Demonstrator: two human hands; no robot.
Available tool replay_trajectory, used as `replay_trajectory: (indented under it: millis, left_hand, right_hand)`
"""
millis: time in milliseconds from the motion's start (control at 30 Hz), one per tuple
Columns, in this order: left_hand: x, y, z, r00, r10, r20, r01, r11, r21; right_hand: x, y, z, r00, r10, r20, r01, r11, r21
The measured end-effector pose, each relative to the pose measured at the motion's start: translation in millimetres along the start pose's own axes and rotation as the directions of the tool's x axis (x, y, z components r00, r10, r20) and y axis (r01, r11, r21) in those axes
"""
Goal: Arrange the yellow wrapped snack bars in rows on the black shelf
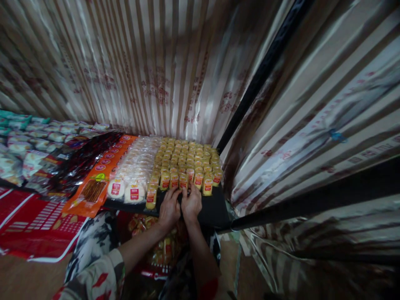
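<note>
I see the small yellow packet (183, 181) in the front row on the black shelf (212, 211), with the left hand (169, 209) and right hand (191, 204) together at its lower edge, fingers part-curled; I can't tell whether either grips it. Leftward lie white round packets (134, 192), then an orange bag (103, 177), with striped sheeting (150, 66) behind.

Both hands (169, 209) (191, 203) side by side

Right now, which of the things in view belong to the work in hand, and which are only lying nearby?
In use:
small yellow packets, at the fingertips of the left hand and right hand
black shelf under them

Lying nearby:
orange snack bag
clear-wrapped round white snacks
dark packets
</note>
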State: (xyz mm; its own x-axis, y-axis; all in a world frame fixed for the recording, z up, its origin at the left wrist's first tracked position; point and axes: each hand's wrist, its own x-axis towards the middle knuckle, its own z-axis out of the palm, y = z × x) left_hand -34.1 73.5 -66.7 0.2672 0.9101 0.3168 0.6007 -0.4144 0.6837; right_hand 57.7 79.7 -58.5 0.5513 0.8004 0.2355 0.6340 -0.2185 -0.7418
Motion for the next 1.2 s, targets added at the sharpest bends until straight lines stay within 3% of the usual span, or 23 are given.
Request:
replay_trajectory:
  millis: [167,367,633,1200]
  left_hand:
    - [-2,-3,6,0.999,0.005,-0.034,-0.006,1.0,-0.023]
    - [-5,-3,4,0.992,0.026,-0.125,-0.027,1.0,-0.005]
    - [-6,1,3,0.972,0.066,-0.227,-0.05,0.996,0.076]
    - [-5,-7,12,0.971,0.023,-0.237,-0.007,0.998,0.07]
  right_hand:
    - [-1,-2,4,1.0,0.018,-0.019,-0.016,0.997,0.08]
    - [0,-1,6,0.995,-0.058,-0.085,0.059,0.998,0.005]
    - [0,5,10,0.999,-0.047,-0.004,0.047,0.984,0.172]
    - [1,6,9,0.992,-0.128,0.003,0.125,0.978,0.169]
